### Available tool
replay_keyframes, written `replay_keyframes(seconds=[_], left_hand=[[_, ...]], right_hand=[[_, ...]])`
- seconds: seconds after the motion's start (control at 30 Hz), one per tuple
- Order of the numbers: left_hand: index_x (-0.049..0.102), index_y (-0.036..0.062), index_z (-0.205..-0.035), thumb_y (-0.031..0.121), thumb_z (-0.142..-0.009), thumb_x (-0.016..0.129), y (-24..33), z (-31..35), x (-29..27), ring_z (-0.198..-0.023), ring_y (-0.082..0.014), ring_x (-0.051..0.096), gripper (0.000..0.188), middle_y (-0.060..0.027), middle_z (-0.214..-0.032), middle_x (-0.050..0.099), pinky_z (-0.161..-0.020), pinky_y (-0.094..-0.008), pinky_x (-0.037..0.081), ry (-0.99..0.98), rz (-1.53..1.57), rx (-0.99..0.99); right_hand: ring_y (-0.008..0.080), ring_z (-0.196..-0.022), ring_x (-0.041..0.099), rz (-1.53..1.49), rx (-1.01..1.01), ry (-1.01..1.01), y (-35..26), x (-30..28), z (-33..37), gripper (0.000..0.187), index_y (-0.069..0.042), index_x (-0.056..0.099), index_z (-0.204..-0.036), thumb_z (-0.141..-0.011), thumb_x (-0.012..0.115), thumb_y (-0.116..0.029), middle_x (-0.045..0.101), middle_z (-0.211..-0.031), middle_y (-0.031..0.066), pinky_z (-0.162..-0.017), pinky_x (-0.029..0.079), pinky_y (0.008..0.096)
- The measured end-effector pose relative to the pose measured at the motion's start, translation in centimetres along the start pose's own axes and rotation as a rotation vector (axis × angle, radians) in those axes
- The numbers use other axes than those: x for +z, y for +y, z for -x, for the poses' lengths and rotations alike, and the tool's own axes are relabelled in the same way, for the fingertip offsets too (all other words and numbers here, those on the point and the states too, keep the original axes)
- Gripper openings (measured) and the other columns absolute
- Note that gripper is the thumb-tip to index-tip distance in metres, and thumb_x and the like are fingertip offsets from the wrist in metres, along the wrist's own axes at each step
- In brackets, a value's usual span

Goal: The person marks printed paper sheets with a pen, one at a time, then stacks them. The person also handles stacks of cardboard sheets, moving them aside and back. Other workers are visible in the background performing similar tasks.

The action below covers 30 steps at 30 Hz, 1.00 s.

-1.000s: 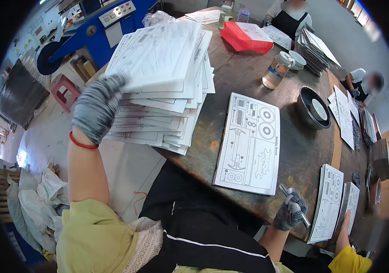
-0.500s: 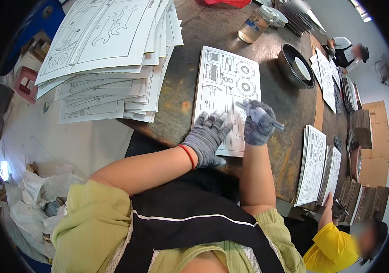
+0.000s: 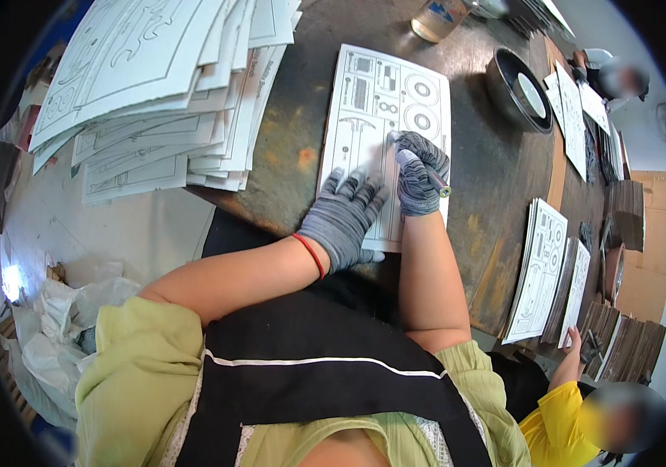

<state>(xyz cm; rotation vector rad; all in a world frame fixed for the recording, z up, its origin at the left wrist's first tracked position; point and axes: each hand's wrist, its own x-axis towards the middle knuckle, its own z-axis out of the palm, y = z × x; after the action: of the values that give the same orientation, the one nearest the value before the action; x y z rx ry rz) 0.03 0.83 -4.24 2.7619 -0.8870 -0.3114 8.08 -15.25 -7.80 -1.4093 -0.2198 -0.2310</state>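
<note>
A white printed board with outline drawings of tools and discs lies on the dark wooden table in front of me. My left hand, in a grey striped glove, rests on its lower left part with the fingers spread flat. In the same kind of glove, my right hand is closed around a slim metal pen-like tool. One end of the tool sticks out past the right side of the hand. Its other end points at the board's middle; whether it touches is hard to tell.
At left rises a tall, uneven stack of printed boards. A black bowl and a jar of liquid stand at the far side. More boards lie at right by a person in yellow; another person is farther back.
My right hand has shifted up and left over the board, and the tool now angles toward its middle. The left hand stays flat. The whole view has shifted slightly.
</note>
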Motion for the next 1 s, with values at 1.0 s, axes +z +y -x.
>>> replay_keyframes(seconds=[1.0], left_hand=[[0.054, 0.0087, -0.116, 0.015, -0.089, 0.055, -3.0, 5.1, -16.0, -0.097, -0.0207, 0.056, 0.027, -0.0072, -0.109, 0.057, -0.079, -0.0312, 0.048, 1.019, -0.38, 0.154]], right_hand=[[0.0187, -0.057, 0.036, -0.091, -0.466, 0.186, -16.3, -8.9, 15.0, 0.029, -0.013, 0.035, -0.05, -0.074, 0.05, -0.012, 0.036, -0.053, 0.0019, -0.077, 0.037, 0.0403]])
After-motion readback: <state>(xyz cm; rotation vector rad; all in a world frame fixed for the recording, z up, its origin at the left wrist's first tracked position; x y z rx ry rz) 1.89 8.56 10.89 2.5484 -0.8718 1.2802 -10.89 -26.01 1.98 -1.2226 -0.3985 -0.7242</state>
